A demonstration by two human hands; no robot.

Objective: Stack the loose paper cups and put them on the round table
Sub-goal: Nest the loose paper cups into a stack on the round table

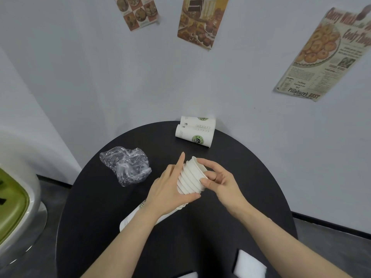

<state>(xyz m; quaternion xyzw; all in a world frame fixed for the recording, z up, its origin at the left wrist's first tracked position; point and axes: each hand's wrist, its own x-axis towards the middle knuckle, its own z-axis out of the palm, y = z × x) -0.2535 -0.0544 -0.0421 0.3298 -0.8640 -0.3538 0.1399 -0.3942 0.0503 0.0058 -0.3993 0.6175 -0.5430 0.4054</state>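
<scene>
Two hands hold one nested cup stack (190, 177) over the worktop (241, 177) — left hand (170, 187) gripping its side, right hand (216, 179) pinching the top rim — two loose cups (195, 130) lie behind.

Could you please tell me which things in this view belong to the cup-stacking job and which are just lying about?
Part of the job:
stack of cups, held by left hand and right hand
two loose cups lying on their sides
round table

Just lying about:
crumpled plastic bag
wall posters
</scene>
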